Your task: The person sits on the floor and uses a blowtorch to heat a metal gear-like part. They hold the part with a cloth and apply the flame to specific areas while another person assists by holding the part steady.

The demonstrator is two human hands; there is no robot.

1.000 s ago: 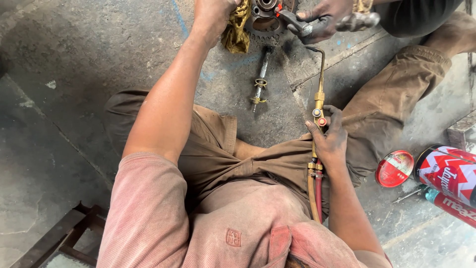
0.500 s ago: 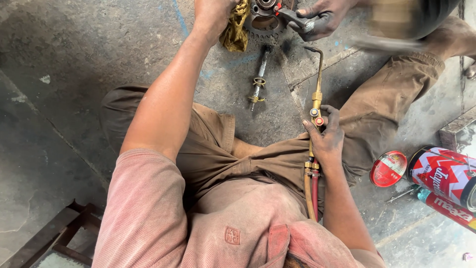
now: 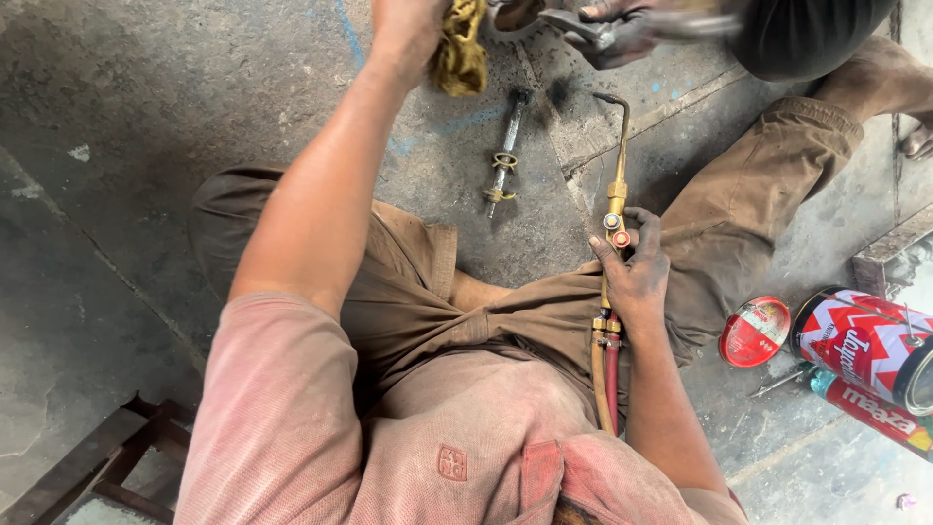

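Observation:
My right hand [image 3: 637,272] grips the brass body of a gas torch [image 3: 615,209], thumb by its red and blue valve knobs. The bent nozzle [image 3: 614,107] points away from me toward the top of the view. Two hoses, one tan and one red [image 3: 604,374], run back along my lap. My left hand [image 3: 408,24] reaches far forward and clutches a yellow-brown rag [image 3: 462,53] at the top edge. A co-worker's gloved hand [image 3: 622,29] holds a dark metal part beside the rag.
A loose torch stem with a brass nut [image 3: 505,156] lies on the concrete floor between my arms. A red lid [image 3: 756,332] and a red-and-white can on its side [image 3: 860,340] sit at right. A metal frame [image 3: 87,467] shows lower left. The co-worker's bare foot [image 3: 914,136] is at far right.
My left hand with the rag has shifted slightly toward the top edge. The co-worker's hand has moved over the part. My right hand stays on the torch.

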